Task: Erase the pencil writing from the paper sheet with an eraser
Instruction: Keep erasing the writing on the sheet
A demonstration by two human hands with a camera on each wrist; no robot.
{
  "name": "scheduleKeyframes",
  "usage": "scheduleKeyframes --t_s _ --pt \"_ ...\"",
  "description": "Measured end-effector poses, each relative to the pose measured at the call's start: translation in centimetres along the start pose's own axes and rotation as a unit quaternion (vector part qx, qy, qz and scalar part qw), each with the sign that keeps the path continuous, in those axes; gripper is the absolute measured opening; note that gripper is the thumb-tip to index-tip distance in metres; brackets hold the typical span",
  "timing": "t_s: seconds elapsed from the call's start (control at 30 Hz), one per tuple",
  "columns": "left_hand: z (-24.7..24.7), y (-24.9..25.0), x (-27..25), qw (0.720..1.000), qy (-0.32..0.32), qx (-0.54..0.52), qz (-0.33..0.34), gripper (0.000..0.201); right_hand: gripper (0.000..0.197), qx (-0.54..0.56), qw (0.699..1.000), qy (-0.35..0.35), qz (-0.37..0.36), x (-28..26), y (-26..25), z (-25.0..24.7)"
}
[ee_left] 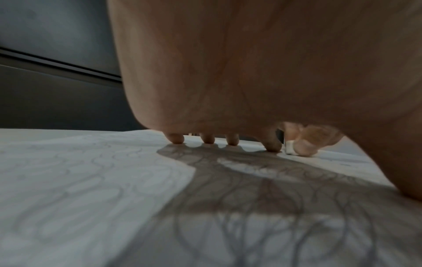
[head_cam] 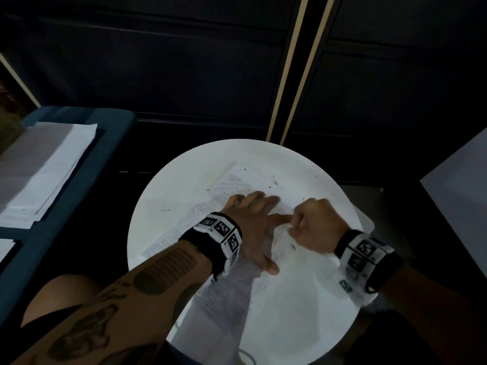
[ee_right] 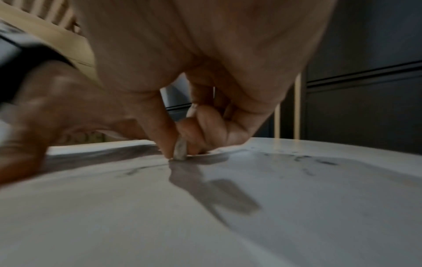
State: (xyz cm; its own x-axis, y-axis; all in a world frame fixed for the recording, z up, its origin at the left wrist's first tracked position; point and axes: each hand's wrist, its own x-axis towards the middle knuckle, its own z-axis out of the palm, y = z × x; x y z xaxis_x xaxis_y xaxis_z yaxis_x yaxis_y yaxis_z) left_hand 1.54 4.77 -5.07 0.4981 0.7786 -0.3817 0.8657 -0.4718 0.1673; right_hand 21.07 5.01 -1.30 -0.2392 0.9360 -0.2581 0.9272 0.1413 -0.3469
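my right hand (head_cam: 315, 224) pinches a small eraser (ee_right: 180, 150) btw thumb & curled fingers (ee_right: 206, 124), its worn grey tip pressed down on the paper sheet (head_cam: 238, 184). from the left wrist cam the eraser shows as a white block by my thumb, standing on the sheet. just beside it, my left hand (head_cam: 253, 227) lies flat w/ fingers spread, holding nothing, 4 fingertips (ee_left: 177, 138) pressing the sheet; its index finger nearly touches my right knuckles. under my left palm the sheet carries looping pencil writing (ee_left: 95, 180); near the eraser tip only faint smudged marks show. the sheet lies on a round white table (head_cam: 326, 320), w/ dark specks beyond my fingers. well off past my left arm, a stack of papers (head_cam: 44, 169) sits on a blue seat (head_cam: 79, 196).
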Motion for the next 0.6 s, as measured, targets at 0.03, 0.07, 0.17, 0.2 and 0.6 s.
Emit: scheduleKeyframes --t_s 0.03,0.07,0.17,0.2,0.6 --pt "0.1 0.0 0.0 1.000 0.003 0.001 0.001 0.124 0.020 0.005 1.000 0.019 0.013 0.2 0.4 0.1" --pt "0.2 0.0 0.0 1.000 0.008 -0.001 0.002 0.124 0.018 0.008 1.000 0.014 0.003 -0.2 -0.1 0.4" --pt "0.2 -0.3 -0.4 1.000 0.017 -0.011 0.006 0.122 0.017 -0.008 0.994 -0.084 -0.075 -2.4 -2.4 1.7" --pt "0.1 -0.3 -0.4 1.000 0.013 -0.008 0.007 0.122 0.017 -0.019 0.992 -0.096 -0.073 -2.4 -2.2 1.5" --pt "-0.4 0.2 0.0 1.000 0.005 0.001 0.004 0.121 0.022 -0.001 1.000 -0.013 0.004 0.1 0.4 0.9"
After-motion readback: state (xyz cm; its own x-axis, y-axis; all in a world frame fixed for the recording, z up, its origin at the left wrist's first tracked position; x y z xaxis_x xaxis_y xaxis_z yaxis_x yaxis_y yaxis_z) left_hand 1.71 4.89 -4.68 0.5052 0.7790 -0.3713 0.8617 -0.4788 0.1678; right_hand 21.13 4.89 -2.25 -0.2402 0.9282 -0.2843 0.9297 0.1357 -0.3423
